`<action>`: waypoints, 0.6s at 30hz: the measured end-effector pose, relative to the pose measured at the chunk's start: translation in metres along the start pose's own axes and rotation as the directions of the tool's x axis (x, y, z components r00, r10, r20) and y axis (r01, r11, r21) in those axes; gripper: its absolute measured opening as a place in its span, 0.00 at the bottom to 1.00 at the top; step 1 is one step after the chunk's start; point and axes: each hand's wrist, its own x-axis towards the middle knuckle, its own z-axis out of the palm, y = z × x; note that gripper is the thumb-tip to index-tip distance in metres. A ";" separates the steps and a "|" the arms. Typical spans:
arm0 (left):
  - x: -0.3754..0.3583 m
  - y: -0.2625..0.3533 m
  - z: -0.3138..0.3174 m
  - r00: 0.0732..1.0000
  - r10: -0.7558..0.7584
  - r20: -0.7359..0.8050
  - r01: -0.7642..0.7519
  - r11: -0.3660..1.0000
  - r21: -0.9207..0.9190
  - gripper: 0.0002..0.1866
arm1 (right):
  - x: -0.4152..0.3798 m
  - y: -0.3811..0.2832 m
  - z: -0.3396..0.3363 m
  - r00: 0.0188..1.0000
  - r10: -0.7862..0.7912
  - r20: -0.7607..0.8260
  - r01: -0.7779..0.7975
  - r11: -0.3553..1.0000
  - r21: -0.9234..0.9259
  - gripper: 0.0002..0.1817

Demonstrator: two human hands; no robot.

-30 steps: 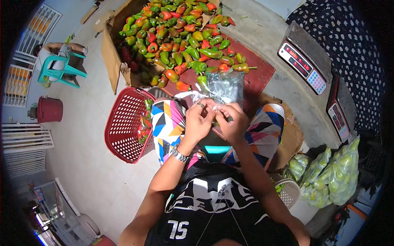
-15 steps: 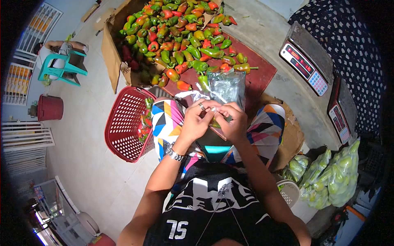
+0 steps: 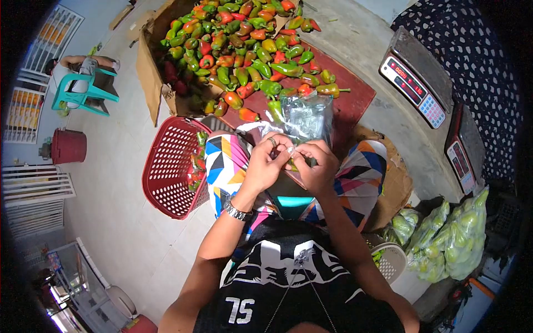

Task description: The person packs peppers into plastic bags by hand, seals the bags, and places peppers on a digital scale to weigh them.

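Left hand (image 3: pixel 265 162): grip narrow, fingertips pinching whitish plastic (image 3: pixel 291 150), possibly bag's edge. Clear bag (image 3: pixel 307 117): just beyond fingers, over red tabletop (image 3: pixel 353 93); best left uncreased. Right hand (image 3: pixel 316 162): grip narrow, same plastic; light, even tension suits thin film.

Left fingers (image 3: pixel 279 141), right fingers (image 3: pixel 312 149) pinching clear plastic (image 3: pixel 291 150); peppers (image 3: pixel 244 58) heaped beyond; red basket (image 3: pixel 166 175) at left.

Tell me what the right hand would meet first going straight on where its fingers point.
Most likely the left hand, whose fingertips sit almost against those of the right hand. What looks like clear plastic shows between them and may come first; depth there is unclear.
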 end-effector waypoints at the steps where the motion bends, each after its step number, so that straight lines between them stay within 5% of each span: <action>1: 0.001 -0.005 -0.002 0.999 0.032 0.035 -0.033 0.999 0.016 0.06 | 0.000 0.001 -0.001 1.000 0.002 0.008 -0.002 1.000 0.001 0.08; 9: 0.008 0.006 -0.032 0.919 0.116 0.378 -0.168 0.980 0.109 0.07 | 0.008 -0.004 -0.021 0.958 0.107 0.268 -0.155 0.973 0.168 0.05; 12: 0.014 0.002 -0.034 0.856 0.139 0.498 -0.149 0.989 -0.020 0.06 | 0.005 0.015 -0.025 0.913 0.124 0.390 -0.242 0.931 0.272 0.04; 15: 0.017 0.001 -0.034 0.821 0.162 0.547 -0.203 0.979 0.014 0.06 | 0.004 0.022 -0.026 0.885 0.168 0.435 -0.325 0.891 0.317 0.06; 17: 0.012 -0.003 -0.029 0.900 0.061 0.432 -0.063 0.998 -0.010 0.05 | 0.002 0.024 -0.025 0.857 0.258 0.446 -0.441 0.816 0.375 0.07; 18: 0.009 -0.005 -0.025 0.928 0.004 0.371 0.007 1.000 -0.028 0.05 | 0.003 0.018 -0.024 0.894 0.273 0.356 -0.377 0.887 0.267 0.07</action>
